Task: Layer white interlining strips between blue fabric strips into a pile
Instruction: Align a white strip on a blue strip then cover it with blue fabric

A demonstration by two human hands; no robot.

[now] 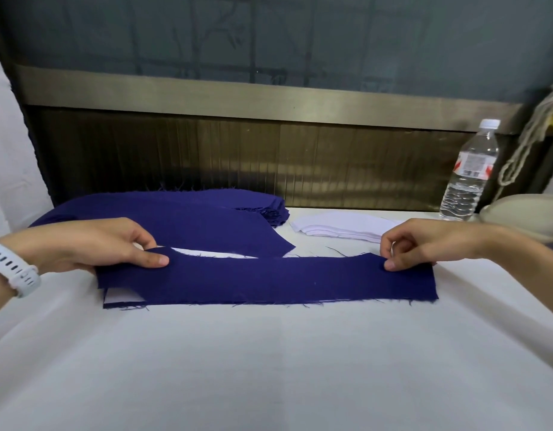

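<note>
One white table [269, 368] carries a far stack of blue fabric strips [175, 219]; nearer, a blue strip [269, 281] lies over white interlining [119, 301]. The left hand [91, 247] and right hand [424, 244] pinch its ends between thumb and fingers.

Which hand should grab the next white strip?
Probably the right hand: the white interlining stack lies just beyond it, while the left hand pinches the other end of the blue strip, next to the blue stack instead.
</note>
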